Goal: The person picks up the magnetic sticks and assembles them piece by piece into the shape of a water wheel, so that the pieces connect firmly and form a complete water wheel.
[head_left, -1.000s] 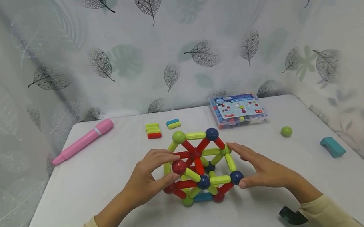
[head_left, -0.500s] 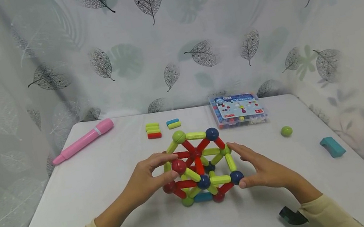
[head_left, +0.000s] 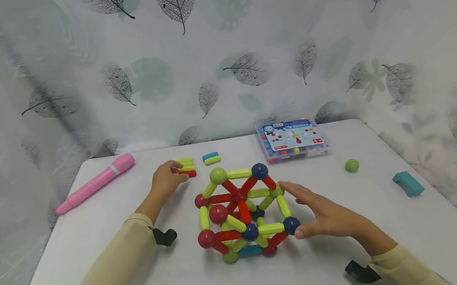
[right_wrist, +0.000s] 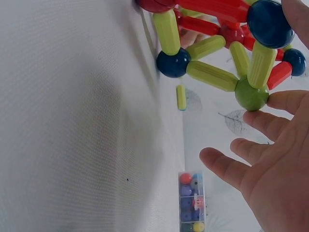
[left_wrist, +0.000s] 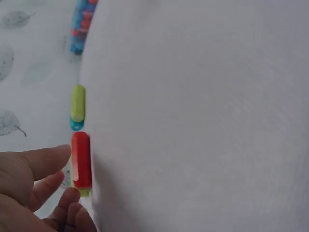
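A ball-and-stick frame [head_left: 240, 211] of red and yellow-green sticks with blue, red and green balls stands mid-table. My right hand [head_left: 313, 209] lies flat-fingered against its right side, thumb at a lower blue ball [head_left: 291, 225], a fingertip by the green ball [right_wrist: 252, 94]. My left hand [head_left: 166, 176] reaches to a small stack of loose sticks [head_left: 187, 167] behind the frame. In the left wrist view its thumb and loosely curved fingers [left_wrist: 43, 166] are right beside the red stick [left_wrist: 81, 159]; no grip shows.
A pink pen [head_left: 95, 182] lies at the back left. A blue and a green stick [head_left: 211, 158] sit beside the stack. A clear parts box [head_left: 292, 140] is at the back right, with a loose green ball [head_left: 352, 165] and a teal block [head_left: 407, 183] further right.
My left hand has left the frame's left side and moved back to the stack of loose sticks. The right hand stays on the frame. The view shifted slightly.
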A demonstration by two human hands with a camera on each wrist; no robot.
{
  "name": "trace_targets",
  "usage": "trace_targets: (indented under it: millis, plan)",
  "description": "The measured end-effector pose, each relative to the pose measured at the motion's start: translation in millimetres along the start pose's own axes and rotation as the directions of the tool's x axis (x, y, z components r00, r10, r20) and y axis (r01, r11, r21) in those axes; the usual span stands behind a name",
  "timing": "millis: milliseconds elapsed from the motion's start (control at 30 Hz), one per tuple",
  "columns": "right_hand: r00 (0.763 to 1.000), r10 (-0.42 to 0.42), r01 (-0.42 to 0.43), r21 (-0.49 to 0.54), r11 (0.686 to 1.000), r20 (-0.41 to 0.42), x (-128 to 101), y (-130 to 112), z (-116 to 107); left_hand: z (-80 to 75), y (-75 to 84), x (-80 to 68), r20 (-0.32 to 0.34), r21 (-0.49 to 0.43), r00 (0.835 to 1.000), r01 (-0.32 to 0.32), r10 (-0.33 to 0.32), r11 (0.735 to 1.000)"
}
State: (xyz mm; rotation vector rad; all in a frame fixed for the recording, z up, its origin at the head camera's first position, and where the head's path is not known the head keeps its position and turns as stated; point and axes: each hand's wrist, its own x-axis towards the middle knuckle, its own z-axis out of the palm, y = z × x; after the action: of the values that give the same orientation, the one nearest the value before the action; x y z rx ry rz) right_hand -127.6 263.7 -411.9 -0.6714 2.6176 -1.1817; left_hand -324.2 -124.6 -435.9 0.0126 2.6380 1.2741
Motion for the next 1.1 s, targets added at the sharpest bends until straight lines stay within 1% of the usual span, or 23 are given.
trace_targets:
  millis: [100, 133, 200, 300, 367, 400, 467, 500, 567, 600, 667, 700, 767, 867, 967, 1033, 1100]
  plan:
    - [1.000, -0.006, 0.006, -0.005, 1.000, -0.004, -0.6, -1.4, 0.0, 5.1, -8.3, 7.7, -0.020, 0.108, 1.000, -0.014, 0.017, 0.994]
    - [1.000, -0.010, 0.010, -0.010, 1.000, -0.005, -0.2, -2.8, -0.1, 4.9, -9.9, 7.0, -0.029, 0.127, 0.999, -0.017, 0.021, 0.992]
    - [1.000, -0.010, 0.010, -0.017, 1.000, -0.005, 0.5, -5.1, -0.9, 4.7, -11.5, 5.1, -0.050, 0.170, 0.997, -0.043, 0.052, 0.985]
    - [1.000, -0.004, 0.004, -0.022, 1.000, -0.004, 1.2, -6.4, -1.7, 4.6, -14.0, 4.0, -0.061, 0.201, 0.995, -0.060, 0.074, 0.978]
    - [1.000, 0.002, -0.002, -0.021, 1.000, -0.005, 1.2, -6.2, -1.2, 4.7, -16.3, 2.7, -0.064, 0.198, 0.994, -0.073, 0.088, 0.977]
    - [1.000, 0.005, -0.005, -0.022, 1.000, -0.007, 1.2, -5.9, -0.9, 4.2, -17.7, 1.7, -0.064, 0.177, 0.994, -0.073, 0.085, 0.981]
    - [1.000, 0.015, -0.015, -0.020, 1.000, -0.007, 1.1, -5.4, 0.1, 2.8, -20.0, -3.3, -0.060, 0.104, 0.995, -0.072, 0.078, 0.992]
    - [1.000, 0.019, -0.020, -0.018, 1.000, -0.009, 1.0, -5.1, 0.5, 1.6, -20.6, -7.5, -0.053, 0.057, 0.997, -0.062, 0.065, 0.996]
    - [1.000, 0.027, -0.027, -0.017, 0.999, -0.009, 0.8, -4.4, 1.1, -1.4, -20.3, -20.1, -0.019, -0.076, 0.999, -0.030, 0.029, 0.997]
    - [1.000, 0.028, -0.028, -0.018, 0.999, -0.011, 0.6, -4.3, 1.1, -3.3, -19.9, -28.2, 0.001, -0.150, 1.000, -0.013, 0.013, 0.989]
    - [1.000, 0.024, -0.024, -0.021, 0.999, -0.010, 0.4, -4.7, 1.2, -7.6, -18.1, -49.0, 0.043, -0.277, 0.999, 0.024, -0.012, 0.960]
    - [1.000, 0.021, -0.022, -0.023, 1.000, -0.011, 0.3, -5.2, 1.0, -9.9, -16.5, -60.8, 0.062, -0.336, 0.998, 0.032, -0.012, 0.941]
    - [1.000, 0.018, -0.019, -0.026, 0.999, -0.011, 0.1, -6.3, 0.6, -13.4, -13.8, -84.8, 0.085, -0.417, 0.996, 0.011, 0.027, 0.909]
    - [1.000, 0.019, -0.019, -0.024, 1.000, -0.006, 0.1, -7.6, 0.5, -14.9, -9.6, -121.4, 0.101, -0.474, 0.988, -0.055, 0.117, 0.879]
    - [1.000, 0.016, -0.016, -0.019, 1.000, -0.003, 0.4, -8.1, 0.5, -11.0, -5.8, -152.0, 0.124, -0.503, 0.972, -0.111, 0.199, 0.857]
    - [1.000, 0.010, -0.010, -0.021, 1.000, -0.004, 0.8, -7.9, 0.7, -6.3, -3.6, -166.4, 0.147, -0.529, 0.962, -0.122, 0.232, 0.840]
    - [1.000, 0.005, -0.005, -0.020, 1.000, -0.004, 1.4, -7.8, 0.9, -1.6, -2.1, -176.4, 0.167, -0.543, 0.953, -0.126, 0.254, 0.830]
